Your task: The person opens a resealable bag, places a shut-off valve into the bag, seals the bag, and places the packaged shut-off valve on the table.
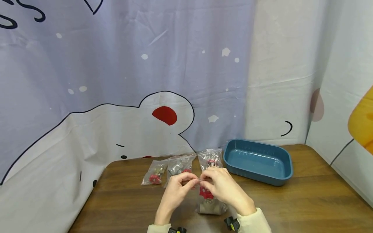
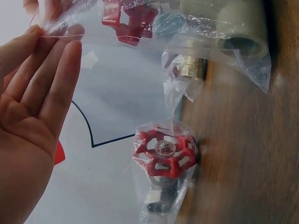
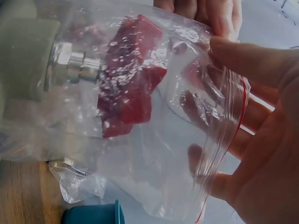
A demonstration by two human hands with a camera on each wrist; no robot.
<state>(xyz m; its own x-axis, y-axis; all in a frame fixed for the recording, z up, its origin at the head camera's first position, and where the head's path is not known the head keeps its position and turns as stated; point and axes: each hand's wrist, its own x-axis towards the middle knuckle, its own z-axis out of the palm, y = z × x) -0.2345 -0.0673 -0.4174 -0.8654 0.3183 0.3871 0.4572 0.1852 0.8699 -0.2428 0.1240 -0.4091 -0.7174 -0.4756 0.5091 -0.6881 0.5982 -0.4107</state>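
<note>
A clear zip bag (image 3: 159, 172) with a red line along its mouth stands between my two hands. Inside it is a valve with a beige pipe body (image 1: 210, 207) and a red handwheel (image 3: 131, 81). My left hand (image 1: 176, 191) pinches the bag's top edge between thumb and fingertips. From the other side my right hand (image 1: 222, 187) grips the same edge, thumb on one face and fingers behind the plastic. In the head view the hands hide most of the bag's mouth, and their fingertips nearly meet there.
Behind the hands lie more bagged valves: one with a small red wheel (image 1: 155, 178), a metal one (image 1: 176, 166) and another bag (image 1: 210, 157). A blue plastic tray (image 1: 259, 174) stands at the back right of the wooden table (image 1: 122, 207). A printed curtain (image 1: 186, 64) hangs behind.
</note>
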